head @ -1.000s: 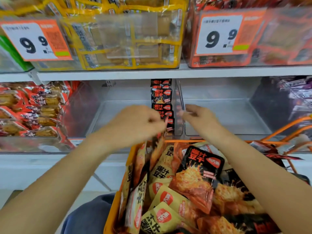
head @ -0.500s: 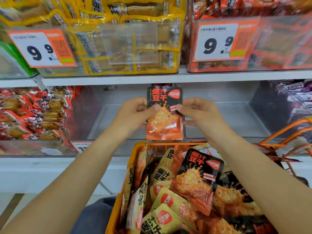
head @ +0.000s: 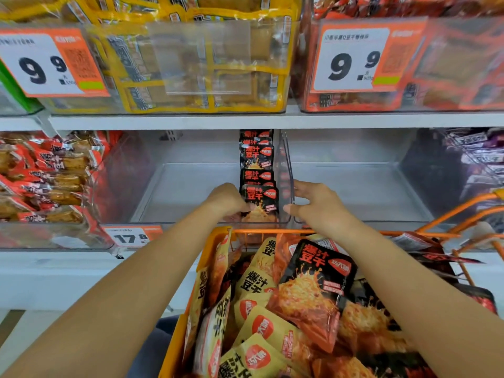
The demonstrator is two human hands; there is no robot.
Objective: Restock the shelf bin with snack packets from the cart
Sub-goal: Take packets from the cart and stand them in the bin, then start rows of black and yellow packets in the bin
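Observation:
A clear shelf bin holds a row of black-and-orange snack packets standing along its right wall. The front packet stands upright at the near end of that row, and my left hand pinches its left edge with curled fingers. My right hand is off the packet, fingers loosely spread against the bin's clear right wall. Below my arms the orange cart is heaped with black packets and yellow packets.
A second clear bin stands to the right, with purple packets beyond it. Left of the bin lie red packets. The shelf above carries a yellow-packet bin and a red-packet bin. A price label hangs below.
The packet I held up in both hands has gone down into the bin at the front of the row. My right hand has let go of it and moved right.

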